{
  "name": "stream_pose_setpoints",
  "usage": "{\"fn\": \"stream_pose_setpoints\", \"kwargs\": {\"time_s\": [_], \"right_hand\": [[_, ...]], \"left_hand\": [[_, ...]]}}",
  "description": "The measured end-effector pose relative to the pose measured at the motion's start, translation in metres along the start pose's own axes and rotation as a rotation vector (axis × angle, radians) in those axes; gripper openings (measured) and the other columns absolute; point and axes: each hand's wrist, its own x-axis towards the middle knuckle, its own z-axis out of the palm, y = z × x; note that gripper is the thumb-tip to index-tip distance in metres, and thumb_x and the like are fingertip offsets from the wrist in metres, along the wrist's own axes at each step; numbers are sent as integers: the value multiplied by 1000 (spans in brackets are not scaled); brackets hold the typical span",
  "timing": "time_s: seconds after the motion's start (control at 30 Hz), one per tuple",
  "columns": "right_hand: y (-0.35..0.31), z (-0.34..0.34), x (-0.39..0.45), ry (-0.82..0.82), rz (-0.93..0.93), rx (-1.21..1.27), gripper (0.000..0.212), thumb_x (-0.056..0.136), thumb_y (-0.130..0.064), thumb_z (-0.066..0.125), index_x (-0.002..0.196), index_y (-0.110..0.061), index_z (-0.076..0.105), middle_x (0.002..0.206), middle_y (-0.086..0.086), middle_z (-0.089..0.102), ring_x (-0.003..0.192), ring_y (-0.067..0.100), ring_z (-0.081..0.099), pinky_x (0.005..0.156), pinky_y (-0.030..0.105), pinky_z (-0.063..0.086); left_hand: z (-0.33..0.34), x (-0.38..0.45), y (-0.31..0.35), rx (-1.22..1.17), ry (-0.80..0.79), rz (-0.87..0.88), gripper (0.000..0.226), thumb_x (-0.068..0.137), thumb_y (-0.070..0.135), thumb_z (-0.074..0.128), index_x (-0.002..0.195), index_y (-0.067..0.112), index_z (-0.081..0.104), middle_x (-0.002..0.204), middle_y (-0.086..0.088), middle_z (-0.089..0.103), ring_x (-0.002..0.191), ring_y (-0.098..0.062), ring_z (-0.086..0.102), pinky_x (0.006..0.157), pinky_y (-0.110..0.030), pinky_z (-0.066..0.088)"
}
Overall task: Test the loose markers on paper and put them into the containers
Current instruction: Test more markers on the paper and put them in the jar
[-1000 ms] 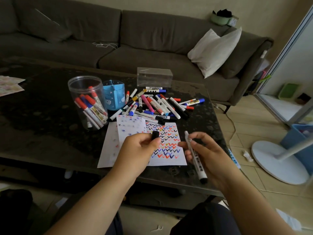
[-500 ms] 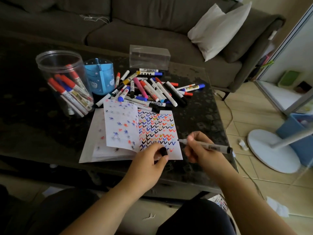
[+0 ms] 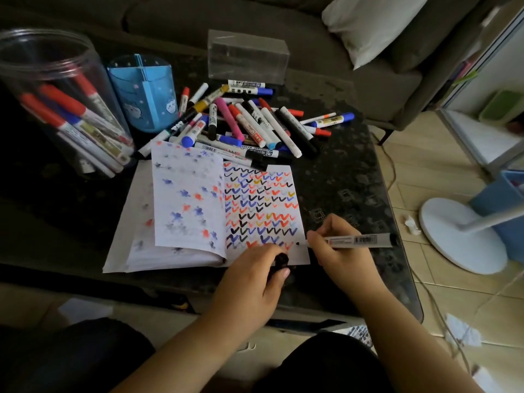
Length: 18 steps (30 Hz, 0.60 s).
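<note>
My right hand [image 3: 341, 251] grips an uncapped white marker [image 3: 357, 241], its black tip touching the lower right corner of the paper [image 3: 261, 211], which is covered in coloured check marks. My left hand [image 3: 252, 279] pinches the marker's black cap [image 3: 281, 260] and rests on the paper's bottom edge. A pile of loose markers [image 3: 249, 123] lies beyond the paper. At the far left a clear round jar [image 3: 56, 103] holds several markers. A blue pen holder [image 3: 144, 95] stands beside it, and a clear rectangular box [image 3: 246, 56] sits behind the pile.
The dark table [image 3: 346, 180] ends close to my knees and at the right. A sofa with a white cushion [image 3: 371, 24] lies behind it. A white fan base [image 3: 462, 236] and a blue bin [image 3: 507, 211] stand on the tiled floor at right.
My head has leaned closer to the table. My right hand turned the marker from upright to tip-left and brought it down onto the paper. My left hand with the cap settled on the paper's edge.
</note>
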Motion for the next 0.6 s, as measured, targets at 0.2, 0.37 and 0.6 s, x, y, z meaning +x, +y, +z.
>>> {"fn": "stream_pose_setpoints", "kwargs": {"time_s": [0.2, 0.37, 0.6], "right_hand": [[1, 3, -1, -20, -1, -5, 26, 87, -14, 64, 73, 2, 48, 60, 1, 56, 51, 4, 49, 44, 15, 38], [3, -1, 1, -53, 25, -15, 31, 86, -7, 61, 63, -8, 41, 46, -12, 48, 42, 1, 42, 40, 12, 29], [5, 1, 2, 64, 15, -30, 31, 87, -12, 62, 64, -7, 41, 57, 5, 48, 49, 7, 40, 44, 20, 32]], "left_hand": [[0, 0, 0, -25, 8, 5, 46, 87, 47, 36, 112, 16, 59, 105, 5, 62, 99, -6, 56, 84, -16, 46], [0, 0, 0, -24, 19, 2, 38, 89, 42, 42, 112, 17, 59, 105, 6, 62, 100, -6, 56, 84, -17, 45], [-5, 1, 5, -44, 26, -18, 24, 93, 28, 53, 114, 18, 58, 111, 7, 60, 105, -3, 53, 88, -15, 44]]}}
